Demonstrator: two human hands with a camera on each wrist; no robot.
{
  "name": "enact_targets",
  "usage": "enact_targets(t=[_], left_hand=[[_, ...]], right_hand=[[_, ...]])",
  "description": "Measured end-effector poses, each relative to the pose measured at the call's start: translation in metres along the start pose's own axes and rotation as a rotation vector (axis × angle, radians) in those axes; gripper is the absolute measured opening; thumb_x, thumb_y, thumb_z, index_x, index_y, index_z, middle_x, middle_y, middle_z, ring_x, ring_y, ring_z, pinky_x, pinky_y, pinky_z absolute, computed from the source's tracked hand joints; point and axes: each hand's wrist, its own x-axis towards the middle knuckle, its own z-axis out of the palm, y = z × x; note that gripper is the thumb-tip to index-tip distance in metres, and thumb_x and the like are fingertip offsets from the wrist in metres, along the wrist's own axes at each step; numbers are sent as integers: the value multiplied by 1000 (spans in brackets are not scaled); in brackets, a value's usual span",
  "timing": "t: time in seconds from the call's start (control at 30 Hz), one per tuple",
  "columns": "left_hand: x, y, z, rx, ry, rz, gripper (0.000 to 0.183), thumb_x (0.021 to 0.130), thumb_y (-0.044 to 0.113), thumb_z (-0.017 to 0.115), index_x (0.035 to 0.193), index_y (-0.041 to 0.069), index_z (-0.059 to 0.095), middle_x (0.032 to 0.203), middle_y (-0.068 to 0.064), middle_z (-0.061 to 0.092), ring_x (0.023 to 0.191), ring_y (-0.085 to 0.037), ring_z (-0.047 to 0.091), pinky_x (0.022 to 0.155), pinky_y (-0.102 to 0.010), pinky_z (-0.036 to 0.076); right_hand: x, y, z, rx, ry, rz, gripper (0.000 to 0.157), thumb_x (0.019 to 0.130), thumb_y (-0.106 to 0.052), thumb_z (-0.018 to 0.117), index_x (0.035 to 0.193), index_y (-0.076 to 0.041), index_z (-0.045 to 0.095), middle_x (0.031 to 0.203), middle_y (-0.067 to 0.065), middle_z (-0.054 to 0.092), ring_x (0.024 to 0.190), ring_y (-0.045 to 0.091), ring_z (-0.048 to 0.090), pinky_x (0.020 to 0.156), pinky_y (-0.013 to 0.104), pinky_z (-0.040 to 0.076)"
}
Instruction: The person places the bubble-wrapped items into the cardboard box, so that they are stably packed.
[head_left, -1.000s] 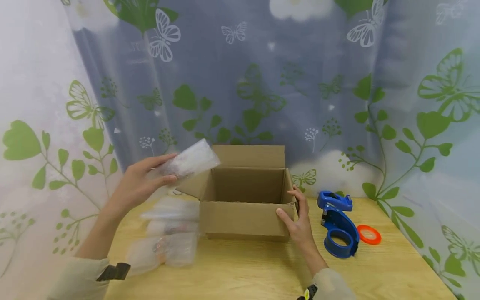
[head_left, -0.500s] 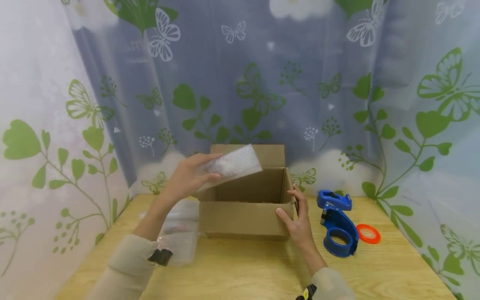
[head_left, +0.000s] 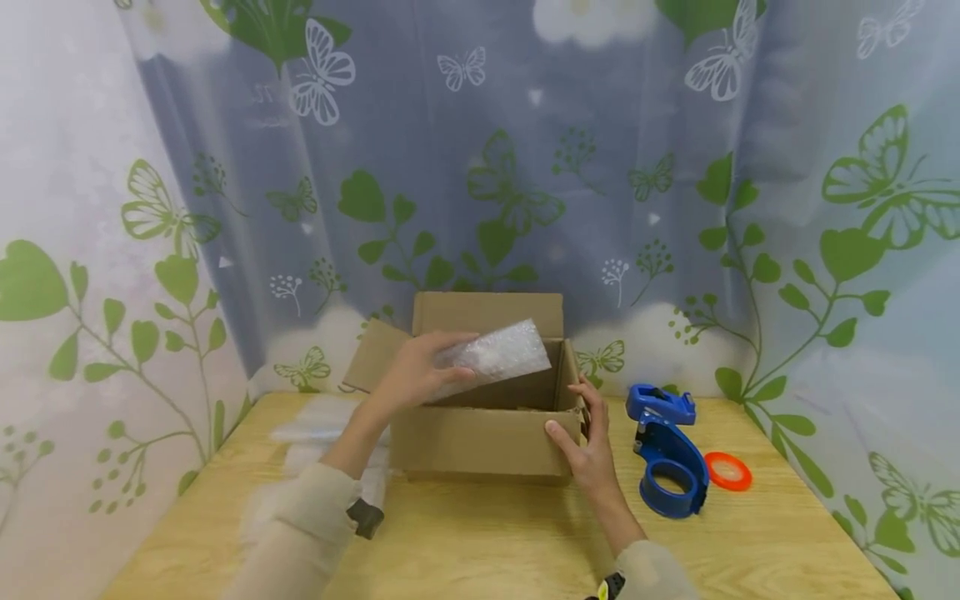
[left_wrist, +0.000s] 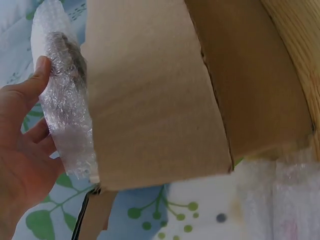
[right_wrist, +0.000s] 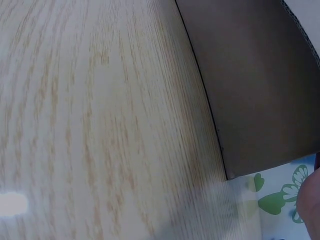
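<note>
In the head view my left hand (head_left: 416,371) pinches a bubble-wrapped package (head_left: 506,354) between thumb and fingers, over the opening of a cardboard box (head_left: 480,446). The package tilts, its right end higher. In the left wrist view the thumb lies across the bubble-wrapped package (left_wrist: 67,105), and something darker shows faintly inside the wrap; its kind cannot be told. My right hand (head_left: 592,458) grips the box's right front corner, thumb on the front flap and fingers round the side. Only part of the right hand (right_wrist: 309,205) enters the right wrist view.
Several more bubble-wrapped packages (head_left: 318,417) lie left of the box, partly behind my left forearm. Two blue tape dispensers, one behind (head_left: 660,404) and one nearer (head_left: 671,483), stand on the right beside an orange-red tape roll (head_left: 729,472). A patterned curtain (head_left: 480,167) hangs behind.
My left hand has carried the bubble-wrapped package rightward from above the left side, then lower over the box opening. The right hand keeps its grip on the box.
</note>
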Motion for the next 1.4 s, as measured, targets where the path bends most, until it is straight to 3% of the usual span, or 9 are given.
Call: enact_targets(t=[0.13,0.3,0.53,0.9,1.1,1.4], left_hand=[[8,-1,6,32,-24,7,58,89,30,82,141,12,65,142,-7,66,131,-31,60,113,-50,45],[16,-6,12,41,-52,-28,58,90,29,81,142,10,65,144,-9,64,134,-34,58,113,-51,45],[16,-14,22,-16,-105,-95,58,90,22,81,142,7,62,147,-12,60,138,-38,53,114,-53,44],[16,-27,37,87,-148,-137,54,86,21,84,137,12,67,139,-10,67,130,-35,59,110,-51,48],[15,-29,39,97,-138,-125,52,86,19,84,135,12,68,136,-9,68,129,-34,60,109,-50,49],[13,-30,40,64,-143,-172,52,87,20,83,136,13,68,137,-11,67,129,-35,60,109,-50,49]], right_hand=[[-1,0,-1,0,2,7,59,98,-9,68,150,-14,40,170,0,19,155,40,19,114,75,21],[-1,-2,-1,4,6,-6,58,98,-7,67,149,-13,41,170,5,19,155,40,19,113,76,21],[-2,-4,2,15,-3,-4,59,98,-7,68,149,-10,39,171,10,18,155,39,20,113,77,20],[-2,-4,0,7,3,-18,58,98,-6,67,149,-12,40,171,10,18,155,38,21,112,74,24],[-1,-5,0,10,3,-14,58,99,-8,67,149,-14,40,171,7,19,155,40,19,114,76,20],[-1,-1,-1,4,-5,-2,58,99,-9,67,150,-15,40,170,4,19,155,38,19,114,77,19]])
